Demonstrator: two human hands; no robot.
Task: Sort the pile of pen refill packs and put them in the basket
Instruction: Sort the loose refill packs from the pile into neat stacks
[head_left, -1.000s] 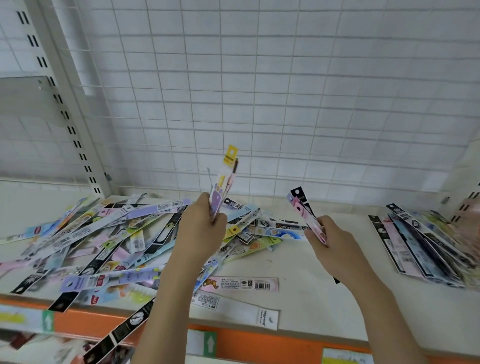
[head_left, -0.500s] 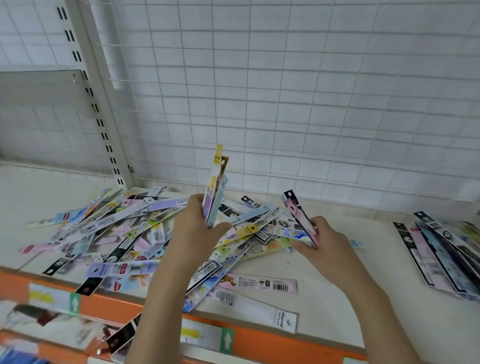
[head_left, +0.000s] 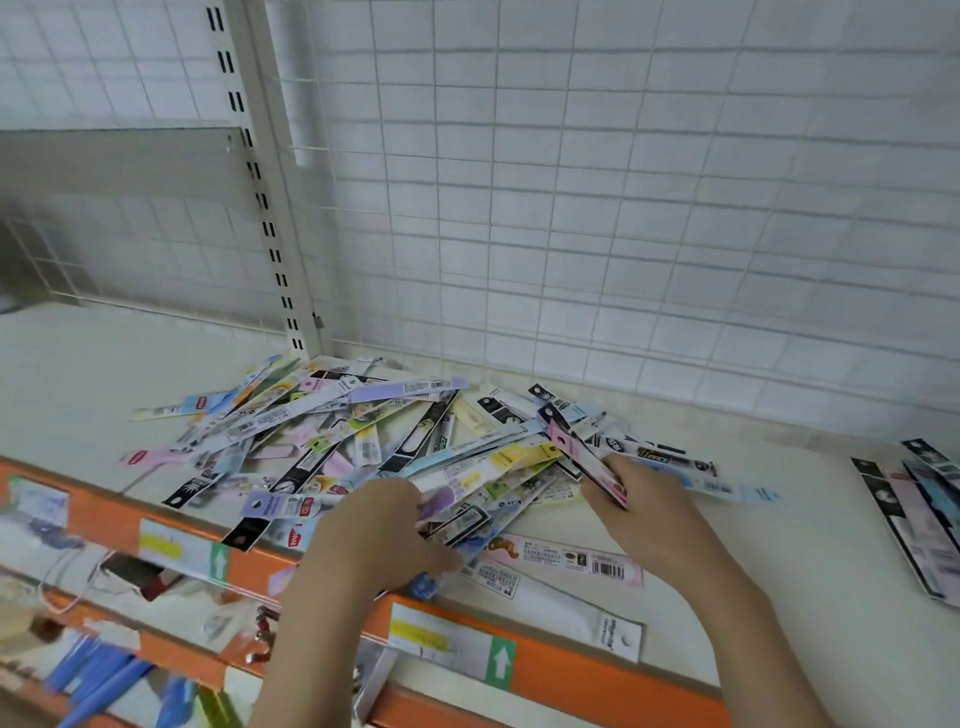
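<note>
Head view: we're mid-sort. Left hand (head_left: 379, 525) down on the pile of refill packs (head_left: 363, 447) on the shelf (head_left: 810, 545), fingers tucked among the packs; grip hidden, we cannot tell. Right hand (head_left: 644, 499) pinches a pink-and-black pack (head_left: 576, 452) at the pile's right edge. Sorted stack (head_left: 919, 499) lies far right. No basket visible. Next, we judge: pull matching packs, add to held ones.
</note>
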